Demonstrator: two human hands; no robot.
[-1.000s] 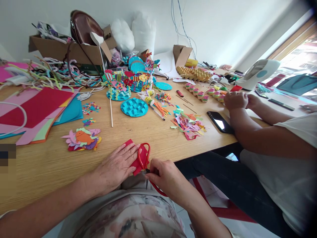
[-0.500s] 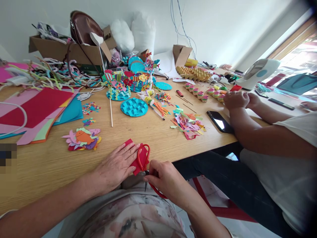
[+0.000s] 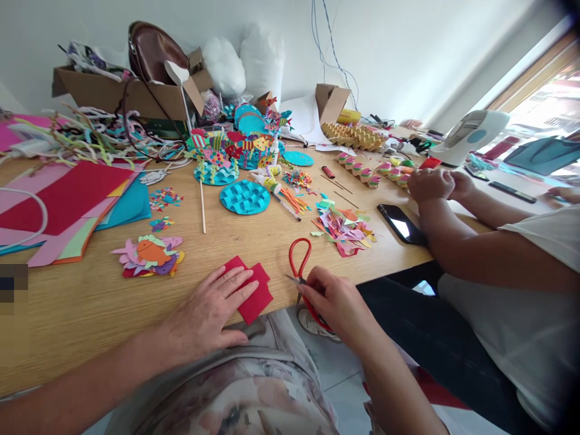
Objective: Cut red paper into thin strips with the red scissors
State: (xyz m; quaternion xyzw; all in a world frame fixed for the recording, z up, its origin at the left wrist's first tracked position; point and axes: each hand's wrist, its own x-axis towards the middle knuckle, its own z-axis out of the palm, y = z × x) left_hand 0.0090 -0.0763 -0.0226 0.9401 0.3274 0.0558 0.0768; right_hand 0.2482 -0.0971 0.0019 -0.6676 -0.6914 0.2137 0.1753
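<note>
Now the red-handled scissors point(image 3: 298, 279) are off the paper. A second ago they sat against the edge of the folded red paper piece point(image 3: 256, 299), and the right hand point(image 3: 338, 305) has since carried them out to the right, past the table edge and clear of the sheet. That hand is closed around the lower handle, with the upper loop standing free above it. The blades look parted, one tip pointing left and one pointing down, with nothing between them. The left hand point(image 3: 212, 311) hasn't budged: it lies flat, fingers spread, pinning the red piece to the wooden table point(image 3: 81, 302) right at the near edge, one corner of the paper poking over the lip. So, by my reckoning, the snipping has stopped for the moment and the paper is only being held down. Just beyond the left hand sits a little heap of paper fish cut-outs point(image 3: 149, 254), and further right a pile of coloured scraps point(image 3: 344, 226) beside a black phone point(image 3: 401, 223). A second person sits at the right, their hands point(image 3: 430, 184) together on the table well away from all this.
</note>
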